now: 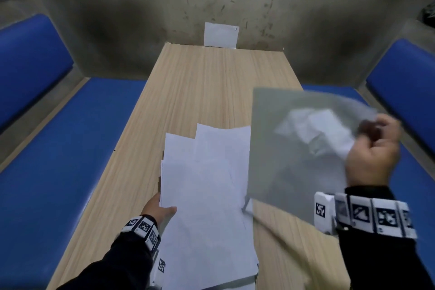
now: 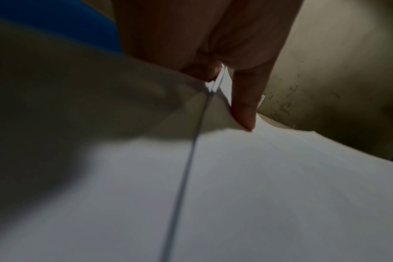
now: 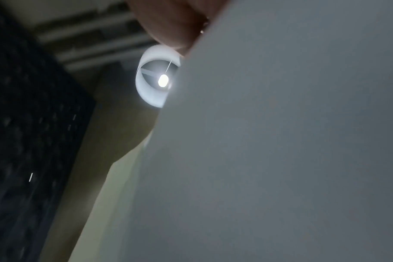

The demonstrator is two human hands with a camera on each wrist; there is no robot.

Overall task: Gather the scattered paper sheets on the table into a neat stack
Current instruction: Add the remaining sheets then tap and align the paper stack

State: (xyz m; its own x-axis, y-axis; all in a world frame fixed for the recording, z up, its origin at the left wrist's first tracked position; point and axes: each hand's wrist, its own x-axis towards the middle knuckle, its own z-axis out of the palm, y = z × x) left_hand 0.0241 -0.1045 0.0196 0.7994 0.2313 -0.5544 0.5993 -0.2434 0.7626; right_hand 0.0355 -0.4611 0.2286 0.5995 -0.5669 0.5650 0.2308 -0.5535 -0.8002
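Paper is the whole matter here: the gathered pile (image 1: 207,195) lies on the wooden table (image 1: 193,92) at the person's near centre, its long axis running away from the body toward the far wall, and the lifted sheet (image 1: 282,148) hangs just to its right, raised off the tabletop. The right hand (image 1: 374,153) is the nearer one to that sheet, in fact clamped on it, fingers curled round its right edge, so the coming move, as I judge it, is a short carry leftward onto the pile. The left hand (image 1: 162,209) grips the pile at its left edge, thumb (image 2: 244,106) on top, fingers hidden beneath. The two hands stand apart, one at each side of the paper.

The pile is white and uneven: upper sheets fan out at the far end with stepped corners, and the near end overhangs toward the body. It is gathered but not yet squared, so the edges seem to need tapping level. The held sheet looks grey and blurred, light showing through it, its lower left corner close to the pile's right edge; whether it touches I cannot tell. One small white sheet (image 1: 221,35) stands against the wall at the table's far end, well apart from both hands
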